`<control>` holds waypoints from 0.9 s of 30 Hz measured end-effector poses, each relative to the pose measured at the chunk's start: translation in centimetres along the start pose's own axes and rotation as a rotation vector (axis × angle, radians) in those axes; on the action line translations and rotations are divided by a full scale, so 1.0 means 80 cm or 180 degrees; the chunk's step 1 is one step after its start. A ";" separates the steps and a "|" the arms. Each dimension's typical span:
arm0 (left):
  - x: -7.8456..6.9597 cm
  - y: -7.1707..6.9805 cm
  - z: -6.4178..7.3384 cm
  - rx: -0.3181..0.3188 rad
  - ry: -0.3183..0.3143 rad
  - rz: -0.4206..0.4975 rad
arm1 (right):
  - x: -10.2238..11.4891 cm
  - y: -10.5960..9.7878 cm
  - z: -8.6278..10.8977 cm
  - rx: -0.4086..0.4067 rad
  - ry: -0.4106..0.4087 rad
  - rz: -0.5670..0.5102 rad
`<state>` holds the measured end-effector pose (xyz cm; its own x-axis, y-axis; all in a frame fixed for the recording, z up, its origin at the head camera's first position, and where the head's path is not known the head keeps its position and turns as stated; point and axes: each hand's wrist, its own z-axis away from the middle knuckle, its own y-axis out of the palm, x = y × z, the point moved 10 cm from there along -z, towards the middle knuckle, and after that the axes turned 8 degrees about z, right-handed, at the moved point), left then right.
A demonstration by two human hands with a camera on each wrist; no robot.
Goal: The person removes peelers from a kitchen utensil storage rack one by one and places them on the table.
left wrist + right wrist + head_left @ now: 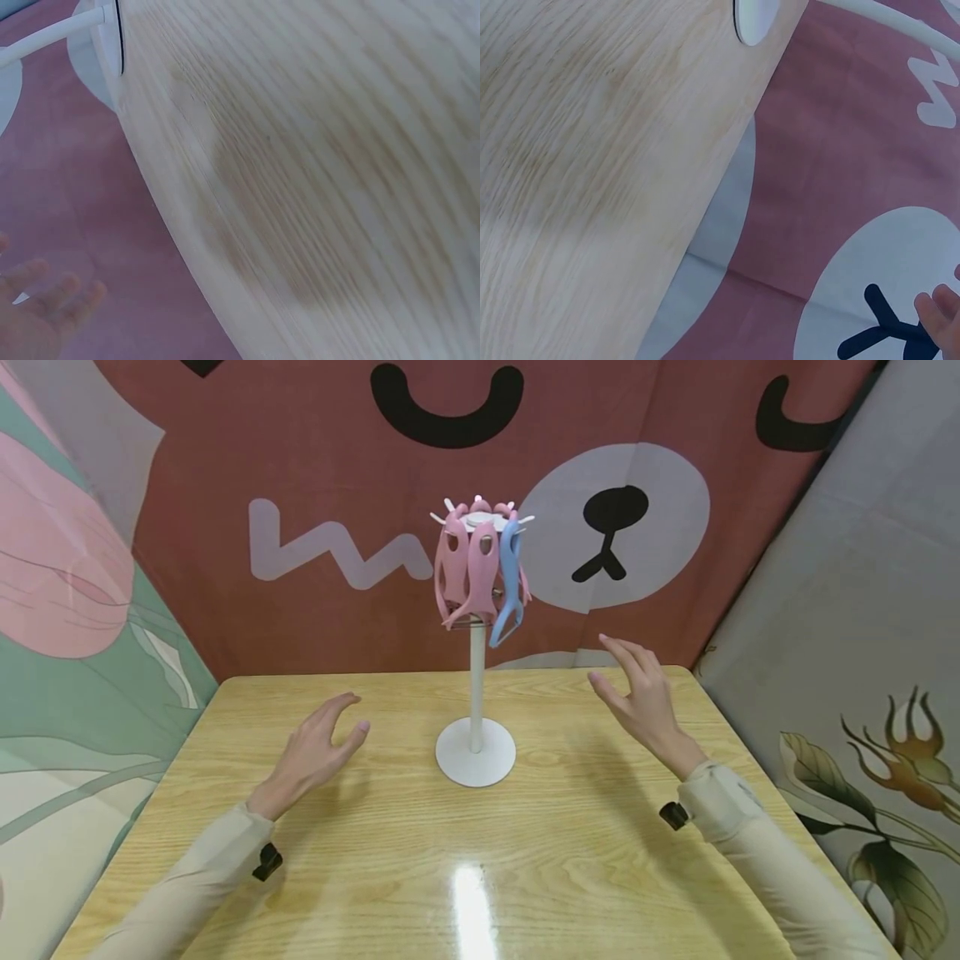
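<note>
Stand (477,685) is on table (360,877), near far edge, its flat round base (491,770) prob. there for steadiness; pink peelers (483,578) & 1 blue peeler (510,567) hang off its pegs (527,519), apparently by handle holes, lower ends clear of table. L hand (311,752) & R hand (647,700) hover either side, fingers loose, holding nothing; the gap prob. avoids knocking stand b/c it looks top-heavy.

You find no readable text here.
On the red backdrop (322,452) before you, a pale zigzag (328,537) stands out, but you cannot make it out as any letter, word, number, brand or sign.
</note>
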<state>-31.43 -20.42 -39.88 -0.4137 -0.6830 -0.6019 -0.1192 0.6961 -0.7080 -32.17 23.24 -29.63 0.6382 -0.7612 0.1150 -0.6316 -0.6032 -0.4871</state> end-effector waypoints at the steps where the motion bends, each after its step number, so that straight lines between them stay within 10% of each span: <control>1: 0.000 0.000 0.000 -0.0009 -0.0006 0.0004 | 0.001 0.000 -0.001 0.0004 0.0001 -0.0019; 27: -0.017 0.008 -0.008 -0.0078 0.0174 0.0118 | 0.035 -0.008 -0.031 -0.0174 0.0173 -0.0587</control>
<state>-31.53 -18.92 -39.28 -0.4669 -0.6439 -0.6061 -0.1246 0.7265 -0.6758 -31.06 20.93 -26.84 0.7215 -0.6475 0.2452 -0.5302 -0.7444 -0.4058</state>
